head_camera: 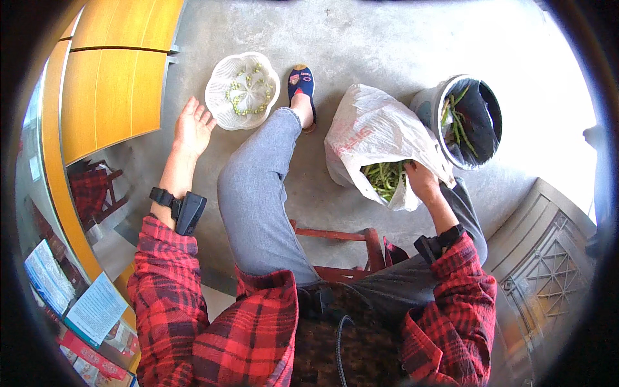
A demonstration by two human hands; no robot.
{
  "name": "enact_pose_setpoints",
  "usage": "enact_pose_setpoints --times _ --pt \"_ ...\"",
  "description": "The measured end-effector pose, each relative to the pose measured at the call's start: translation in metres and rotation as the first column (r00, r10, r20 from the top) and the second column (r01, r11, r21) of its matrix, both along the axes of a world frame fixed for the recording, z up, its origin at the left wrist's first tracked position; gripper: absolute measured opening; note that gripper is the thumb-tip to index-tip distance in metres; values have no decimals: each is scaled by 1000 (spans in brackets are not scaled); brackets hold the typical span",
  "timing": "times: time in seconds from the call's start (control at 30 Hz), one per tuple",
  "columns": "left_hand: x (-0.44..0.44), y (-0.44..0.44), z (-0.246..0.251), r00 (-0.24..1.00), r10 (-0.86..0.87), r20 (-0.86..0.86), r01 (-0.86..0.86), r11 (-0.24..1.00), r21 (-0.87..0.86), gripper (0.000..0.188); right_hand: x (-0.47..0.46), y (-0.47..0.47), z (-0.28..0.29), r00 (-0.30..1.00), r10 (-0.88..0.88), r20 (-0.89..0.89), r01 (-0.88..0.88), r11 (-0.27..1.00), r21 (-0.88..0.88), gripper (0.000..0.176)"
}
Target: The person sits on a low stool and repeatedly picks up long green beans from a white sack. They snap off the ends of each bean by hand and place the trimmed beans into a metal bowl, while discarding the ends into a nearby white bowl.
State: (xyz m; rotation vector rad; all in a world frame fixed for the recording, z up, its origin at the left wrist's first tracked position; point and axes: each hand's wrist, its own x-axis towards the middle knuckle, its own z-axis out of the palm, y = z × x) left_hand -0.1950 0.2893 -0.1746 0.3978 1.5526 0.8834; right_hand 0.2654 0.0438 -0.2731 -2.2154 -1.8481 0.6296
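Note:
My left hand [193, 126] is held palm up with nothing in it, fingers slightly apart, just beside a white plastic basket [220, 80] with a scalloped rim. Shelled green beans [249, 112] lie scattered in the basket. At the mouth of a white plastic bag [372, 121], my right hand [421, 183] reaches in among long green bean pods [384, 178]. Its fingertips are partly hidden, so I cannot tell whether they grip a pod. The bag stands on the floor between my legs.
A bin [428, 109] with a dark liner and several pods [457, 123] stands beyond the bag. A yellow cabinet [113, 92] lines the left. Under me is a red wooden stool [333, 234]. My slippered foot [302, 104] is beside the basket; a patterned metal door [541, 242] stands at right.

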Motion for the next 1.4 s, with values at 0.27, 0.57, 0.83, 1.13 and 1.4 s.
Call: enact_pose_setpoints --times 0.27,0.57,0.83,1.13,1.4 --pt "63 -37 77 898 -439 40 415 872 259 34 -14 -9 97 949 -66 -309 79 996 30 19" --pt "205 -185 158 483 -875 -43 776 404 484 32 -43 -33 254 501 -19 -865 175 981 80 37" --pt "227 -249 202 464 -885 23 785 423 453 30 -60 -76 306 230 -12 -973 280 958 54 37" --pt "219 -269 210 462 -879 -120 798 353 488 22 -61 -98 315 420 -135 -898 266 964 -20 24" --pt "220 -279 218 520 -809 -274 791 335 512 18 -75 -106 321 557 -122 -822 294 954 58 20"
